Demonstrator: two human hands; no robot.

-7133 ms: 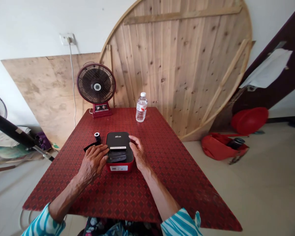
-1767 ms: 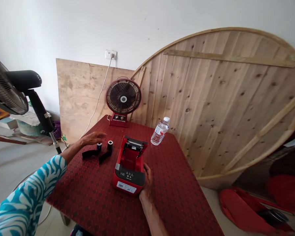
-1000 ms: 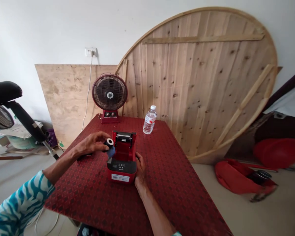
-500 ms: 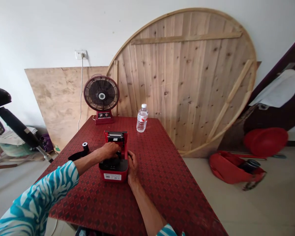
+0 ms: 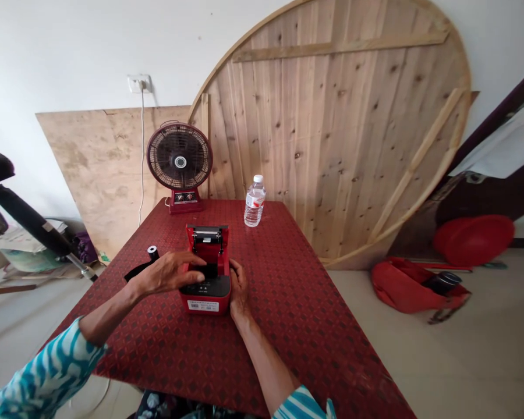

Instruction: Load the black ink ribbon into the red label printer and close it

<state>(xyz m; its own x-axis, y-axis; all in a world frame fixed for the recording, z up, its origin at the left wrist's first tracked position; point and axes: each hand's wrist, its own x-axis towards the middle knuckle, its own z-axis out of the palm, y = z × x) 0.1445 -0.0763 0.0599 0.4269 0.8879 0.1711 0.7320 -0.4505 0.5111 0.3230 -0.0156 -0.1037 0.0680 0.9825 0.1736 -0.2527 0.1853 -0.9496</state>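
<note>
A small red and black thermal printer point(image 5: 206, 305) stands on the table point(image 5: 288, 326) with its lid point(image 5: 208, 235) raised. Over its left edge reaches my left hand point(image 5: 168, 272), thumb and fingers apart, nothing visible in its grasp. My right hand point(image 5: 239, 286) holds the printer's right side, fingers curved along the wall. A black roll point(image 5: 152, 252) with a white end lies on the table to the left, a dark strip trailing from it and partly hidden behind my left wrist. The bottom of the printer's inside looks dark, so its contents cannot be made out.
A red table fan point(image 5: 180, 166) and a water bottle point(image 5: 254, 203) stand toward the table's far end. Behind leans a large round wooden board point(image 5: 314, 134). On the floor at right are a red bag point(image 5: 393, 288) and a red basin point(image 5: 471, 240). A black pole point(image 5: 30, 218) rises at left.
My left hand has come out of the printer's inside toward its left front edge, its fingers spreading. My right hand stays at the printer's side. The view has tipped slightly downward.
</note>
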